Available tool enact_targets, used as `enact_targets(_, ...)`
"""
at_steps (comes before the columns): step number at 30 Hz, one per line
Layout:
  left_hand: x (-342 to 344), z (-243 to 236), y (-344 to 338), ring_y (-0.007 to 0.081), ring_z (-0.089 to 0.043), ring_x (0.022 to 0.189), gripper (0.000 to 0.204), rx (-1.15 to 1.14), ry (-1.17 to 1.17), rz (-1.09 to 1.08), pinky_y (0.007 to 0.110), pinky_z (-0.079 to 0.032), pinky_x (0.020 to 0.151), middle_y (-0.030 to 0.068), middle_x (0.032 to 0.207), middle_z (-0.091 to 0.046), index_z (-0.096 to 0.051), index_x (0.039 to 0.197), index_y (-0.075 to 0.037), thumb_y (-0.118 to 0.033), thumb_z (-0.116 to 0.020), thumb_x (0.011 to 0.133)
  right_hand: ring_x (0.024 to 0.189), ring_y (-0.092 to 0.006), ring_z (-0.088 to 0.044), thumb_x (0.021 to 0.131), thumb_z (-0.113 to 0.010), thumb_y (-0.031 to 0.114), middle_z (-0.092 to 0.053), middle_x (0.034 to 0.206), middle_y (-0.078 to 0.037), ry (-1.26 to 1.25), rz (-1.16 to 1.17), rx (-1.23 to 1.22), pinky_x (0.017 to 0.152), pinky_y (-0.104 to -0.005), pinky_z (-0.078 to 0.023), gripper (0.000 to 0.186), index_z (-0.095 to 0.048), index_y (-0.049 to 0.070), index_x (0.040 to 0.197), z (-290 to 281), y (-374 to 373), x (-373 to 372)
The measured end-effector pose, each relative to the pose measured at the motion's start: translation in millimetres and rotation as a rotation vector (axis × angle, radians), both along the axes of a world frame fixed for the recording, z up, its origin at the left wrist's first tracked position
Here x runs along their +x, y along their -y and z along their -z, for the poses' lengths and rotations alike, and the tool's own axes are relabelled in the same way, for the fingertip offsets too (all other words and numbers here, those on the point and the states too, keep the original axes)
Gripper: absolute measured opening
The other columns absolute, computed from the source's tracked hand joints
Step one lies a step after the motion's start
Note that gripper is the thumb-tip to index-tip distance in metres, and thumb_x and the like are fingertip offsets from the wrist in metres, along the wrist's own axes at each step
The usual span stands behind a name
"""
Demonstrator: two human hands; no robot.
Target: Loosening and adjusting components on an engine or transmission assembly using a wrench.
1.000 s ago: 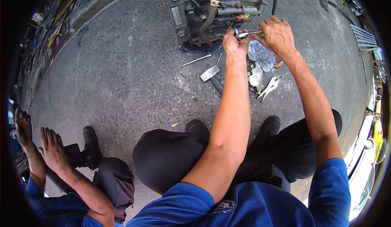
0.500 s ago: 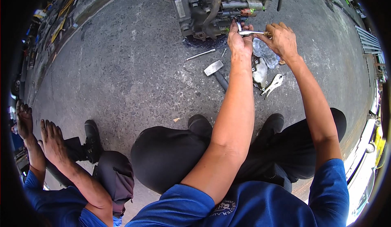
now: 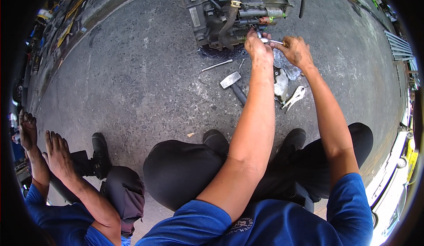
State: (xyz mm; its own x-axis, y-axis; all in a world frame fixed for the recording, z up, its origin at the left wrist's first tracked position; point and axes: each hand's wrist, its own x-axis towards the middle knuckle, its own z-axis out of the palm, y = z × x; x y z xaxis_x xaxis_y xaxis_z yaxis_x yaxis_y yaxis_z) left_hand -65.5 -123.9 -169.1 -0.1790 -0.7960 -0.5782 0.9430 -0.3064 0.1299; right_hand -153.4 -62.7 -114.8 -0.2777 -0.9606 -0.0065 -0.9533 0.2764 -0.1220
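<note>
My left hand (image 3: 257, 47) is closed around the head end of a silver wrench (image 3: 273, 41), right against the lower front of a dark metal mechanical assembly (image 3: 210, 12) with hoses. My right hand (image 3: 296, 49) grips the wrench's handle from the right. Below my hands lie a crumpled clear plastic sheet (image 3: 287, 64), a metal cover plate (image 3: 281, 85) and silver locking pliers (image 3: 295, 97). To the left on the floor are a steel rod tool (image 3: 216, 65) and a hammer (image 3: 230, 79). The tip under my left fingers is mostly hidden.
A co-worker's two grimy hands (image 3: 60, 154) are raised at lower left, beside that person's boot (image 3: 100, 151) and knees. A dark patch (image 3: 211, 52) is under the assembly on the concrete floor (image 3: 123, 69). Metal bars (image 3: 396, 45) and vehicles (image 3: 402, 162) line the right edge.
The view has shifted slightly. My right hand has moved a little toward me and left with the wrench handle. My left hand stays at the assembly; the co-worker's hands remain raised.
</note>
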Motion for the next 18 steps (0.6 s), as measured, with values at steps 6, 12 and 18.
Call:
enact_targets(6, 1, 18, 11, 0.0209, -0.049, 0.077, 0.028, -0.026, -0.530, 0.047, 0.036, -0.046, 0.071, 0.0104, 0.089, -0.054, -0.052, 0.103, -0.003, -0.021, -0.033, 0.093, 0.093, -0.0234, -0.055, 0.076, -0.064, 0.040, -0.064, 0.082, -0.009, -0.600, -0.365, -0.283, 0.077, -0.0447, -0.039, 0.035, -0.065, 0.005, 0.079, -61, 11, 50)
enact_targets(12, -6, 11, 9, 0.0232, -0.051, 0.085, 0.027, 0.028, -0.393, 0.027, 0.039, -0.045, 0.079, 0.0109, 0.093, -0.054, -0.053, 0.102, -0.003, -0.021, -0.035, 0.093, 0.081, -0.0221, -0.060, 0.076, -0.065, 0.037, -0.064, 0.075, -0.007, -0.609, -0.387, -0.226, 0.074, -0.0414, -0.041, 0.031, -0.065, 0.007, 0.074, -60, 6, 25)
enact_targets(18, -3, 16, 13, 0.0273, -0.055, 0.090, 0.023, 0.036, -0.445, 0.043, 0.044, -0.047, 0.087, 0.0114, 0.098, -0.054, -0.050, 0.109, -0.005, -0.019, -0.041, 0.093, 0.065, -0.0243, -0.063, 0.074, -0.063, 0.048, -0.063, 0.063, -0.010, -0.625, -0.463, -0.087, 0.069, -0.0366, -0.046, 0.042, -0.065, 0.006, 0.068, -56, 15, 9)
